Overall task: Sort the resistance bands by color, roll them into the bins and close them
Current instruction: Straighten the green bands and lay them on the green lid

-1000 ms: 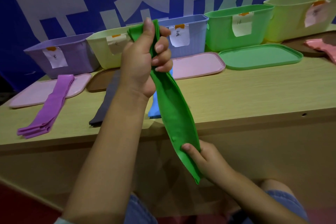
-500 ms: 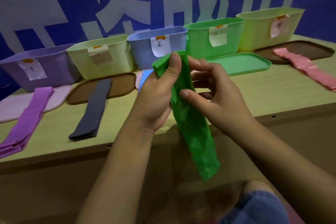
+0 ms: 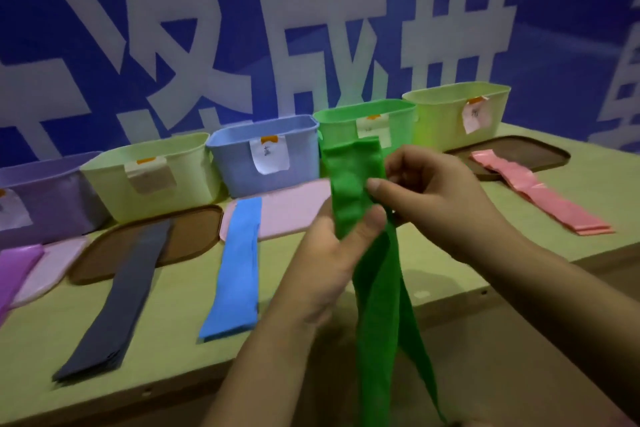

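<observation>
**Green band held upright, ready to roll**

Both hands pinch the top of the green band (image 3: 358, 191): left hand (image 3: 332, 253) below, right hand (image 3: 429, 191) beside it. The band's length hangs straight down past the bench (image 3: 180, 340) edge. The green bin (image 3: 363, 121) stands just behind the hands. Half a second ago the hands sat lower and farther left.

- left hand (image 3: 322, 267) + forearm: bare, no sleeve, no glove
- right hand (image 3: 440, 198) + forearm: bare too, no watch/ring/band seen
- nails short, no polish, thumbnails plain
- clothing not identifiable in head view; bottom edge too blurred to tell
</observation>
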`<state>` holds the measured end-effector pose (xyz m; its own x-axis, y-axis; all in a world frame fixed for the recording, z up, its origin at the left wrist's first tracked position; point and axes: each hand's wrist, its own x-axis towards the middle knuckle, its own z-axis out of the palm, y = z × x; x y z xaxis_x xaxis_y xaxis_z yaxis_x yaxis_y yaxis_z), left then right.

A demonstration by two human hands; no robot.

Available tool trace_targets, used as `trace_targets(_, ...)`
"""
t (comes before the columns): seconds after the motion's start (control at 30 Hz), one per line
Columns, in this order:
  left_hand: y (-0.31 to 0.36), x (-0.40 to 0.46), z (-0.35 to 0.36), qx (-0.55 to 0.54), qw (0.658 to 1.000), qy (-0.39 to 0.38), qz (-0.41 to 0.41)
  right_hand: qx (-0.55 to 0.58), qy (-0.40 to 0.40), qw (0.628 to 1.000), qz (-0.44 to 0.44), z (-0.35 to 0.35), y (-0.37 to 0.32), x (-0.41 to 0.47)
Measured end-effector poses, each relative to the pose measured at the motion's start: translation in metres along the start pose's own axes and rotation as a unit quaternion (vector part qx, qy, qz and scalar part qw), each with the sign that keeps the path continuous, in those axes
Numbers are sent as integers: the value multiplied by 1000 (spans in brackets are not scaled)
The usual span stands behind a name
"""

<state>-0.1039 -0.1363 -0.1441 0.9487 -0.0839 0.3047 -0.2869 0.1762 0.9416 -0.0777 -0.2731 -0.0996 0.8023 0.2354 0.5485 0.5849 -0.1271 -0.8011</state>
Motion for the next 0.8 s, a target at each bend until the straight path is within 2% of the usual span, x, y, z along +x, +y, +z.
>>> trace_targets(0.13, -26, 1, 27, 2, 996, 12, -90, 15, -1, 998, 61, -32, -1, 43)
trace_targets(0.33, -43, 31, 58, 78, 991, 1, -112, 11, 21, 992, 121, -64, 22, 98)
trace_targets(0.6, -57, 70, 75, 147, 974, -39, -170, -89, 4, 977, 195, -94, 86, 147)
trace_targets(0.7, -58, 75, 77, 121, 973, -49, -192, -81, 21, 975, 206, -95, 109, 160)
trace_targets(0.8, -59, 78, 76, 89, 976, -27, -199, -82, -15, 972, 219, -91, 134, 174)
